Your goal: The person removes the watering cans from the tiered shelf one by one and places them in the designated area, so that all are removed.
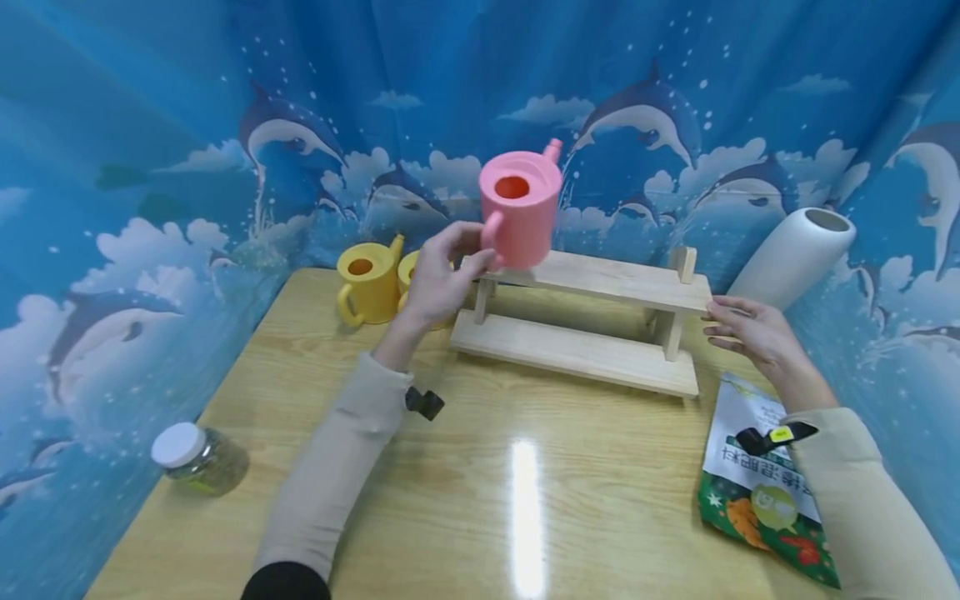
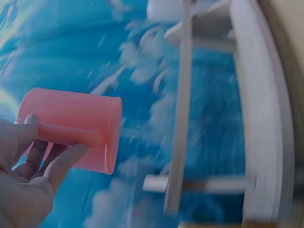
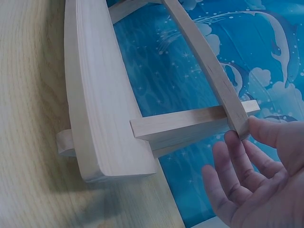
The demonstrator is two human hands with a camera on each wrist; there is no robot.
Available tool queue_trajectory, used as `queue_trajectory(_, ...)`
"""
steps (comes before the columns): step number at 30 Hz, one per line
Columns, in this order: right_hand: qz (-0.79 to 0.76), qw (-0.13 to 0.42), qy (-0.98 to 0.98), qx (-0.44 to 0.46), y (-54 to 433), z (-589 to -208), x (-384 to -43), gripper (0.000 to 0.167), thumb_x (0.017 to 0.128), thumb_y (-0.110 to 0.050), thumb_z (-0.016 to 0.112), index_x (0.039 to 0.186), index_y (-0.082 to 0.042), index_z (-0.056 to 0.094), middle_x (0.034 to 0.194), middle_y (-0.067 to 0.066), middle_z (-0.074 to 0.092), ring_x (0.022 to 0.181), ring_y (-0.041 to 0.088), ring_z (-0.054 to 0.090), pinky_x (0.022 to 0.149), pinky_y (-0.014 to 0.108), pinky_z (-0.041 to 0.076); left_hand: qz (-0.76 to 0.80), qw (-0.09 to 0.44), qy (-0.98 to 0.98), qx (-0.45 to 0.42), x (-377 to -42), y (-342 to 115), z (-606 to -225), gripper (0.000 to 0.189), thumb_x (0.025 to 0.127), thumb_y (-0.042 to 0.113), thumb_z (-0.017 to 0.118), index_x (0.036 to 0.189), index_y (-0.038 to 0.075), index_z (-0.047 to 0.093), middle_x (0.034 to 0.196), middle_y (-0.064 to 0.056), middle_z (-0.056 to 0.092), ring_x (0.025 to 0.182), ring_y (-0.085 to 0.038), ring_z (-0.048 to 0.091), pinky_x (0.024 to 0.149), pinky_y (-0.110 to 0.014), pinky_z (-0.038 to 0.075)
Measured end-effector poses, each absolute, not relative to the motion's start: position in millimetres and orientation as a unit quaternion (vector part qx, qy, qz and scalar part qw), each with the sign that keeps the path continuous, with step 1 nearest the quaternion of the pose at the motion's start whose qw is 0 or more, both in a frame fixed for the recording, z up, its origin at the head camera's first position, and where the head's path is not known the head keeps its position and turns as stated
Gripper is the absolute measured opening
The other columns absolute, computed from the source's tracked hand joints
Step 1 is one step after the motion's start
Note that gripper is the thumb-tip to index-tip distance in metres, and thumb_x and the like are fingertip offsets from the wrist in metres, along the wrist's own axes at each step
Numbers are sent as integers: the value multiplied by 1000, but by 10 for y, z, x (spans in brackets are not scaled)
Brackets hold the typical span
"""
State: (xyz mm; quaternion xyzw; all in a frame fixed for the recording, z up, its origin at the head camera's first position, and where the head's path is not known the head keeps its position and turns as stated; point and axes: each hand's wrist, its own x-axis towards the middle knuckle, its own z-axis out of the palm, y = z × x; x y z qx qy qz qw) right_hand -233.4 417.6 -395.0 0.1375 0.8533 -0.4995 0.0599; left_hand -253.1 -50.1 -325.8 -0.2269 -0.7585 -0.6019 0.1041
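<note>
My left hand (image 1: 438,275) grips the handle of a pink watering can (image 1: 525,212), its thumb and fingers around that handle in the left wrist view. The can is upright in the air above the left end of a two-tier wooden shelf (image 1: 570,346). At the shelf's other end, my right hand (image 1: 757,333) pinches the tip of the upper board (image 3: 232,111) between thumb and fingertips. Behind my left hand stand two yellow watering cans, one in plain sight (image 1: 367,287) and the other (image 1: 407,271) partly hidden by the hand.
A white vase (image 1: 791,254) leans at the back right. By my right forearm lies a green and white printed bag (image 1: 765,492). A clear jar with a white lid (image 1: 213,462) lies at the table's left edge. A dolphin-print curtain (image 1: 420,100) surrounds the wooden table (image 1: 592,483).
</note>
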Motion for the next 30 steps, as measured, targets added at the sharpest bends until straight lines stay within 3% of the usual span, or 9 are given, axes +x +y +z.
queue_trajectory(9,-493,60,857,136,4170,-3947,-2329,87,105,-59,52,166,-3,26,114,-12,56,87,-9,64,82,15,63,-585,179,-782,-116,-2504,-1501,-3161,32,104,21,68,134,11,66,127,-13,72,111,-14,70,94,-22,64)
queue_trajectory(12,-494,61,857,135,4160,-3943,-2323,87,104,-59,52,166,-3,26,112,-14,56,87,-8,65,83,16,63,-594,206,-773,-80,-2490,-1811,-3193,31,103,20,69,132,11,68,121,-5,74,107,-8,70,89,-20,64)
queue_trajectory(18,-498,60,854,138,4159,-3932,-2314,88,104,-59,53,166,-2,26,108,-17,57,87,-8,65,83,16,63,-639,248,-728,-5,-2490,-2262,-3312,25,100,13,72,125,7,70,103,7,72,96,-8,70,85,-16,64)
queue_trajectory(26,-506,55,850,135,4172,-3951,-2323,90,103,-59,55,165,-1,27,99,-26,58,85,-9,65,80,14,63,-579,241,-770,114,-2492,-2533,-3575,34,104,26,67,137,17,67,106,20,63,105,-1,64,94,-16,61)
queue_trajectory(30,-505,55,851,134,4163,-3958,-2329,89,104,-59,54,165,-1,26,104,-21,58,87,-7,66,81,15,63,-571,228,-776,144,-2483,-2623,-3760,36,105,31,65,139,19,66,107,22,60,106,2,59,99,-21,58)
